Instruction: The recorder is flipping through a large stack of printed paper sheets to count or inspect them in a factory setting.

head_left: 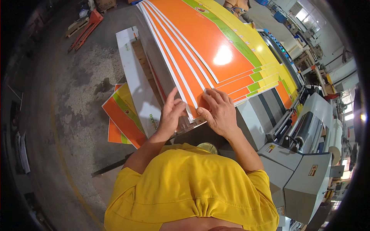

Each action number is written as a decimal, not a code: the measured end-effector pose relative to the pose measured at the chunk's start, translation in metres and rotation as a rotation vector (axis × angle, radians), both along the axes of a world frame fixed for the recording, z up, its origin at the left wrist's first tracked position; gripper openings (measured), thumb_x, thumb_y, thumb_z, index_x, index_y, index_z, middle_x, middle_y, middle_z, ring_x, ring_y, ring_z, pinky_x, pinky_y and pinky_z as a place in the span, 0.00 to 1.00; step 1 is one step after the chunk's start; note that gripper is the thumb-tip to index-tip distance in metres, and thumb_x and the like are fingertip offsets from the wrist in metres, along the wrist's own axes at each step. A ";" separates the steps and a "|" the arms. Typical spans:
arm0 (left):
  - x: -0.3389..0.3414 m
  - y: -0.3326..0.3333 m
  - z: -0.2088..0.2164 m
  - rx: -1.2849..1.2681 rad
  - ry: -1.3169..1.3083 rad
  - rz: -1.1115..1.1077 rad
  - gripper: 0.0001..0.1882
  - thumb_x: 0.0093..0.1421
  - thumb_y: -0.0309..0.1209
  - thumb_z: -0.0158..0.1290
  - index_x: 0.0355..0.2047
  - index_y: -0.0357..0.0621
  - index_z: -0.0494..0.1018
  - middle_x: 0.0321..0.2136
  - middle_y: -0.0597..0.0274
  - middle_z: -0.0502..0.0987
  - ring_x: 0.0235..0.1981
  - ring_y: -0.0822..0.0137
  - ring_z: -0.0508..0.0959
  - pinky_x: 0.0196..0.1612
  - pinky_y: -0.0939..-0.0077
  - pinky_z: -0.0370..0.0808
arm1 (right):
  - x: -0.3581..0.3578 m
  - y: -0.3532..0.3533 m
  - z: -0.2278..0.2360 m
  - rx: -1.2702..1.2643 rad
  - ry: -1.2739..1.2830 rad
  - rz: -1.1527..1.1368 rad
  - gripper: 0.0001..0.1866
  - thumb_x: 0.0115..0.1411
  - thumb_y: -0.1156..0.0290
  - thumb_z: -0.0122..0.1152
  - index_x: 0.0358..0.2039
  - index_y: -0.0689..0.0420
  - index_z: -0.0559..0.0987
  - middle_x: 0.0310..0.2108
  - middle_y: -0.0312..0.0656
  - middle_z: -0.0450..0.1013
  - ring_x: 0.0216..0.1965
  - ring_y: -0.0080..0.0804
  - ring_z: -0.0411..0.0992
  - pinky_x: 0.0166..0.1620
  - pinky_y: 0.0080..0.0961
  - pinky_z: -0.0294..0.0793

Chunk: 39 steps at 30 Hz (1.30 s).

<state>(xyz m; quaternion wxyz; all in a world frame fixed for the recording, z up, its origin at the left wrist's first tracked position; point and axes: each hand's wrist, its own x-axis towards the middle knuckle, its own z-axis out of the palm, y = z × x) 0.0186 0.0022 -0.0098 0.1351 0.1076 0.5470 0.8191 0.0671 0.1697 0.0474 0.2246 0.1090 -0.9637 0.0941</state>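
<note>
Glossy printed sheets (227,50) in orange, green and yellow lie fanned in a stack before me, their white borders stepped along the left side. My right hand (222,113) is over the near corner, its bent fingers and thumb closed on a sheet's edge; the fingertips are partly hidden. Beside the stack's left edge is my left hand (169,117), fingers apart, the thumb close to the outermost white border. It appears to hold nothing.
A grey machine with rollers (308,131) stands close on my right. More printed sheets (125,115) lie low at the left by a white printed board (133,77). A red pallet jack (86,30) is at the far left. Another person (237,5) stands beyond the stack.
</note>
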 end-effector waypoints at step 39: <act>0.005 0.006 0.015 0.020 -0.041 0.055 0.35 0.58 0.24 0.50 0.61 0.40 0.43 0.35 0.57 0.71 0.32 0.74 0.72 0.32 0.83 0.72 | 0.000 -0.004 -0.005 -0.218 0.123 0.239 0.16 0.47 0.71 0.64 0.37 0.59 0.75 0.37 0.45 0.72 0.36 0.41 0.71 0.36 0.30 0.71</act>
